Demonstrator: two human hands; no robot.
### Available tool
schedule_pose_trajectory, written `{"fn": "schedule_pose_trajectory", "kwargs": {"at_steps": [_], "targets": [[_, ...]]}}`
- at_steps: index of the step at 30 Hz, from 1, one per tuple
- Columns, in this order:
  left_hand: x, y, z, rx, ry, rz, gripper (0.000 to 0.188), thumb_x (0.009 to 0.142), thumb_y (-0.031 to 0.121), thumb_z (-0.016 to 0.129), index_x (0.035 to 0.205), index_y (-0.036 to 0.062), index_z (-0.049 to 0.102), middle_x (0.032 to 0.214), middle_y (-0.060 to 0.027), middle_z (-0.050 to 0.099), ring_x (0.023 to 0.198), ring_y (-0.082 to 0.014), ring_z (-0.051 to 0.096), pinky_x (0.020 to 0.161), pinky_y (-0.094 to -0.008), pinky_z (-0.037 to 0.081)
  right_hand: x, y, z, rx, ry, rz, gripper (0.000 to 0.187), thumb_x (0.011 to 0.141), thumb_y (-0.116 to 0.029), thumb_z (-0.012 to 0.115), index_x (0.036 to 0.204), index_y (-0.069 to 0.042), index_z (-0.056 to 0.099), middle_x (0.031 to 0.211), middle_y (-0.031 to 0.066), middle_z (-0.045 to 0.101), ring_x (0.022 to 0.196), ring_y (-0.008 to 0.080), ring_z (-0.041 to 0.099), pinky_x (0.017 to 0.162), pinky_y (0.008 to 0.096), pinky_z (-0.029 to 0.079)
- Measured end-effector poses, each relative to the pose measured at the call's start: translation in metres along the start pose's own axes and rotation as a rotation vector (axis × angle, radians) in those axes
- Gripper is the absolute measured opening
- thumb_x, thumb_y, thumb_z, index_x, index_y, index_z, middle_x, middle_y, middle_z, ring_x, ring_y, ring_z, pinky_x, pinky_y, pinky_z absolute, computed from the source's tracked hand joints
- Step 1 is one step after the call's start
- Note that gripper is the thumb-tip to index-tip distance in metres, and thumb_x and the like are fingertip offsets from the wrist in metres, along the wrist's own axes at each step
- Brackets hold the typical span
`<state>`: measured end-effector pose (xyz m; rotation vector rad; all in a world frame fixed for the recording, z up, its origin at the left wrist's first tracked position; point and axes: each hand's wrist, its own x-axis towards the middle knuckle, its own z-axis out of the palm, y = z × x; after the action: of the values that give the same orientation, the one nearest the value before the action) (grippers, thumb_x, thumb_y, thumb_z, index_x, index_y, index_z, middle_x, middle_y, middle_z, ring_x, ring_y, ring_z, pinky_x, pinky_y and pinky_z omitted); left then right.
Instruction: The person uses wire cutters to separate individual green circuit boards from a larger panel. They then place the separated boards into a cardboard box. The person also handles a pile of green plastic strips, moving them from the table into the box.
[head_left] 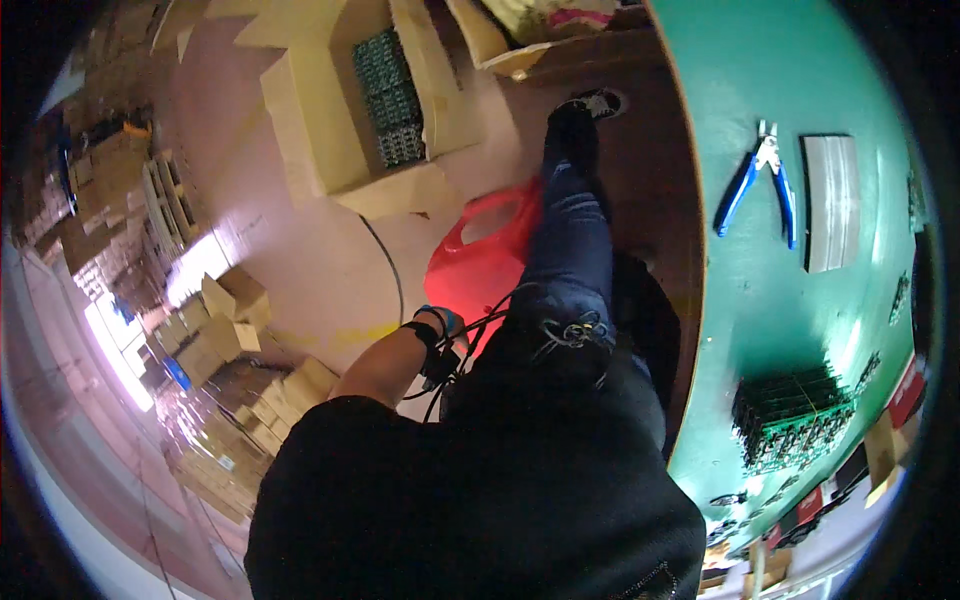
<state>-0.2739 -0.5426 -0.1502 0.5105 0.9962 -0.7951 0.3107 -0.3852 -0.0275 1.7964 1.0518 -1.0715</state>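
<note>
My left forearm reaches down beside my black-clothed body. My left hand [452, 328], with something blue on it and a black strap at the wrist, is nearest to a red plastic seat-like piece [468, 272] with an oval opening. Its fingers are hidden, so whether it grips the red piece cannot be told. Black cables [462, 350] run from the wrist across my lap. My right hand does not show. On the green table [740, 320] to my right lie blue-handled pliers [766, 165], a grey ribbed slab [831, 203] and a stack of green circuit boards [795, 418].
An open cardboard box [310, 130] holding stacked circuit boards [388, 98] stands on the floor ahead. Another carton [560, 58] is beside it, under the table's edge. Cardboard boxes [205, 340] are piled at the left. A black cable [390, 262] trails over the floor.
</note>
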Motion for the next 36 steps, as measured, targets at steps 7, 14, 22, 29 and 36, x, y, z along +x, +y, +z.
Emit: {"fn": "schedule_pose_trajectory", "kwargs": {"at_steps": [7,14,22,29,36], "targets": [[0.079,0.03,-0.004,-0.211,0.722,-0.275,0.098,0.055,0.044,0.086,0.137,0.0147,0.04,0.138,-0.0128,0.044,0.126,-0.0318,0.043,0.096,-0.0548,0.042,0.013,0.001,-0.047,-0.098,0.09,-0.045,0.034,0.086,-0.011,0.054,0.12,-0.008,0.055,0.121,0.0203,0.052,0.11,0.0342,0.053,0.091,0.0406,0.045],[0.126,0.004,-0.099,-0.143,0.692,0.087,0.123,0.052,0.047,0.087,0.149,0.0191,0.016,0.153,-0.0136,0.019,0.14,-0.0303,0.022,0.11,-0.0517,0.026,0.023,-0.014,-0.068,-0.112,0.154,-0.063,0.032,0.086,-0.011,0.054,0.118,-0.007,0.056,0.119,0.0204,0.053,0.109,0.0347,0.054,0.09,0.0405,0.046],[0.08,0.02,-0.14,0.019,0.662,0.003,0.104,0.056,0.044,0.084,0.137,0.0166,0.026,0.141,-0.0134,0.028,0.129,-0.0307,0.03,0.102,-0.0503,0.031,0.019,-0.017,-0.067,0.022,0.217,-0.052,0.03,0.086,-0.012,0.054,0.115,-0.007,0.057,0.116,0.0204,0.055,0.107,0.0353,0.055,0.089,0.0405,0.046],[0.063,0.021,-0.146,-0.012,0.694,-0.06,0.087,0.059,0.041,0.081,0.127,0.0145,0.034,0.13,-0.0133,0.036,0.12,-0.0311,0.037,0.096,-0.0492,0.035,0.015,-0.05,-0.106,0.062,0.263,0.025,0.028,0.086,-0.012,0.055,0.113,-0.006,0.059,0.114,0.0204,0.056,0.106,0.0358,0.055,0.089,0.0405,0.047],[0.043,0.044,-0.214,0.044,0.784,-0.072,0.071,0.062,0.038,0.078,0.117,0.0123,0.042,0.12,-0.0131,0.044,0.111,-0.0314,0.044,0.089,-0.048,0.039,-0.036,-0.067,-0.124,0.047,0.246,0.192,0.027,0.085,-0.012,0.055,0.111,-0.006,0.06,0.111,0.0205,0.057,0.104,0.0364,0.056,0.088,0.0404,0.047]]}}
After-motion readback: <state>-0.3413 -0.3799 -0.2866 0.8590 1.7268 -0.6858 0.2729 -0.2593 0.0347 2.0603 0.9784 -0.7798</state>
